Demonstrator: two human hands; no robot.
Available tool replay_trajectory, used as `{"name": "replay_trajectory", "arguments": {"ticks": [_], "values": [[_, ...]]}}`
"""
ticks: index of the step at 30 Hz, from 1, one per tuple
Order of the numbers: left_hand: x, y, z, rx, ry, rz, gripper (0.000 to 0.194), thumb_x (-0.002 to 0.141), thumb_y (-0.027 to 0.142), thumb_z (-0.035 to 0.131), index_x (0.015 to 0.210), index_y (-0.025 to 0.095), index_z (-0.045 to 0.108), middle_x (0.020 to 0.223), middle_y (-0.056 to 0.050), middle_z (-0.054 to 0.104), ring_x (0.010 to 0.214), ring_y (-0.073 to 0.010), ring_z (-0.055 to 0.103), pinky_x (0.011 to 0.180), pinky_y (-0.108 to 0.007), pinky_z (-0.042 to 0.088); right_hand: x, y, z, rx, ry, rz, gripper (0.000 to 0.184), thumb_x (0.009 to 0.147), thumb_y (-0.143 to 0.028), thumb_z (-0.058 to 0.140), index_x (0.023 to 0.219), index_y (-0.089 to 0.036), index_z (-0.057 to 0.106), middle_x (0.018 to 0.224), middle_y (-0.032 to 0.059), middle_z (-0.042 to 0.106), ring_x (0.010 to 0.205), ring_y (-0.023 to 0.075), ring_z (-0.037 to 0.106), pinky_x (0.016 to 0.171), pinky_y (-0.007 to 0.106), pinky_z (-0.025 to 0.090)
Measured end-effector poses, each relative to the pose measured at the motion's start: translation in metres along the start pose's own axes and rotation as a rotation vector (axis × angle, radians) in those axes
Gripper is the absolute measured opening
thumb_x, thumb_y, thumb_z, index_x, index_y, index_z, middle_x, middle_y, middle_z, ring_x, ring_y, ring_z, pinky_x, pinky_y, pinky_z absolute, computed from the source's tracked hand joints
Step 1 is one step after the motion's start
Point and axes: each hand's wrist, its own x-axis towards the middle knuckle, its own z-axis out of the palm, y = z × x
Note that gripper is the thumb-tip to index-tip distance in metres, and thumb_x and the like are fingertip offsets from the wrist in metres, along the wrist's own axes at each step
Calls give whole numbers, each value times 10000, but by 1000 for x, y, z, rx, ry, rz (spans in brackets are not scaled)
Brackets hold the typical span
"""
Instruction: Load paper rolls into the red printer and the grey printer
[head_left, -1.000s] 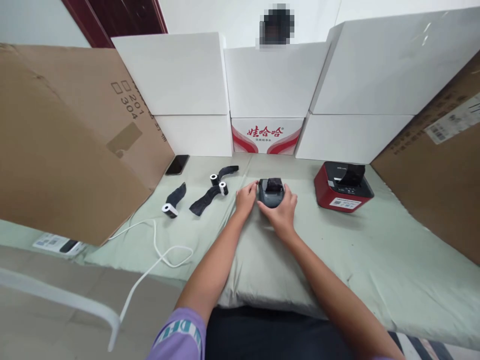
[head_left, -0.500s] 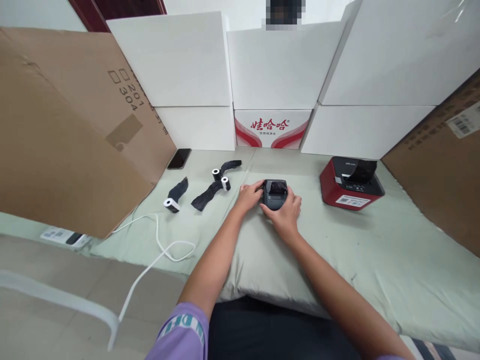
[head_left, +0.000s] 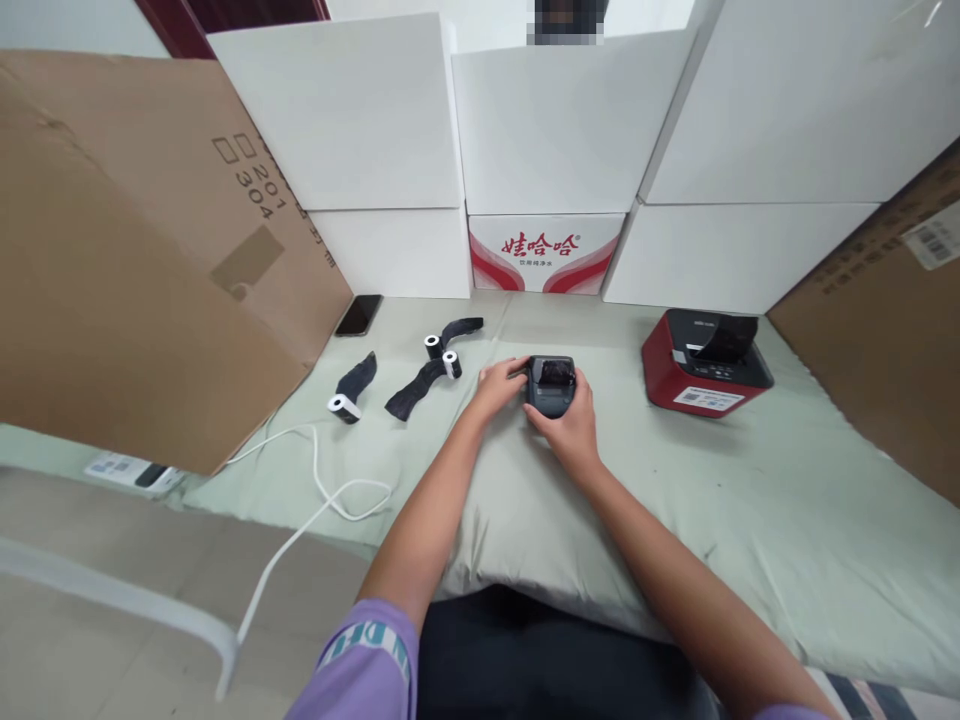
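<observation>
A small dark portable receipt printer [head_left: 552, 392] sits on the pale green cloth, with a strip of black paper lying over its top. My right hand [head_left: 571, 420] wraps around its right side and front corner, thumb along the front edge. At its left side, the fingers of my left hand [head_left: 499, 385] press against the printer's upper left edge. To the left lie three rolls of black-faced paper with strips unrolled: one paper roll [head_left: 344, 407] nearer me, a second roll [head_left: 451, 364] and a third roll [head_left: 433, 346] close together.
A red and black printer [head_left: 705, 365] with black paper sticking out stands on the right. A phone [head_left: 359, 315] lies at back left. A white cable [head_left: 315, 460] trails off the front edge. White boxes [head_left: 547, 130] and brown cardboard [head_left: 150, 260] wall the area.
Both hands stay on the small printer, with the right fingers slightly more closed along its side. The camera view has shifted very slightly.
</observation>
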Motion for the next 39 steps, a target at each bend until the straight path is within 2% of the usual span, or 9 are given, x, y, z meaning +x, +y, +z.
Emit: {"name": "replay_trajectory", "arguments": {"ticks": [5, 9, 12, 16, 21, 26, 33, 36, 39], "values": [[3, -3, 2, -66, 33, -12, 439, 791, 158, 636, 1203, 263, 743, 1317, -60, 693, 1360, -298, 540, 1239, -500, 234, 1, 2, 0, -2, 3, 22, 1050, 666, -485, 809, 1522, -152, 299, 1485, 208, 463, 1389, 350, 449, 1150, 506, 378], [2, -1, 2, -59, 26, 3, 446, 800, 150, 621, 1221, 246, 734, 1296, -79, 705, 1322, -300, 572, 1224, -496, 272, 1, 3, 1, -4, -8, 58, 1135, 659, -509, 815, 1556, -123, 237, 1526, 229, 419, 1422, 359, 414, 1168, 500, 357], [1, 0, 1, -50, 17, 3, 452, 808, 149, 612, 1235, 243, 726, 1287, -83, 709, 1316, -296, 577, 1225, -501, 268, 1, 3, 2, -2, -5, 83, 1149, 643, -530, 821, 1548, -102, 256, 1521, 240, 420, 1414, 367, 419, 1170, 504, 352], [-1, 1, 2, 31, 9, -11, 464, 831, 174, 598, 1276, 264, 698, 1350, -70, 672, 1378, -283, 520, 1239, -517, 226, 0, 4, 5, 19, 53, 107, 997, 707, -601, 738, 1477, -82, 377, 1458, 247, 481, 1367, 369, 458, 1162, 528, 350], [-3, 3, 4, 122, -1, 13, 465, 887, 218, 535, 1335, 260, 655, 1420, -55, 622, 1401, -253, 493, 1239, -469, 238, 5, 6, 1, 32, 110, 26, 717, 868, -609, 523, 1411, -141, 498, 1431, 198, 508, 1374, 329, 435, 1184, 532, 309], [-3, 4, 4, 153, -11, 13, 476, 902, 236, 496, 1356, 272, 635, 1433, -16, 613, 1390, -222, 502, 1241, -423, 236, 31, 21, -8, 165, -3, 60, 667, 957, -635, 313, 1481, -255, 468, 1497, 118, 471, 1430, 264, 403, 1222, 500, 265], [-3, 7, 7, 146, 7, -34, 417, 950, 302, 458, 1316, 318, 657, 1411, 28, 632, 1379, -188, 504, 1224, -376, 250, 57, 39, -15, 137, -171, 74, 776, 935, -744, 177, 1557, -314, 351, 1622, 74, 335, 1529, 245, 255, 1257, 486, 156], [-4, 8, 8, 131, 59, -12, 375, 972, 384, 465, 1254, 294, 696, 1331, -9, 690, 1309, -216, 564, 1185, -393, 299, 60, 41, -14, 81, -193, 56, 781, 928, -760, 172, 1564, -335, 326, 1651, 62, 287, 1543, 255, 212, 1252, 519, 137], [-7, 8, 9, 78, 151, 40, 318, 957, 349, 505, 1140, 249, 746, 1175, -48, 755, 1169, -242, 636, 1095, -396, 390, 63, 43, -13, 31, -204, 71, 799, 924, -762, 156, 1571, -319, 312, 1659, 73, 263, 1542, 276, 205, 1234, 553, 168]]}}
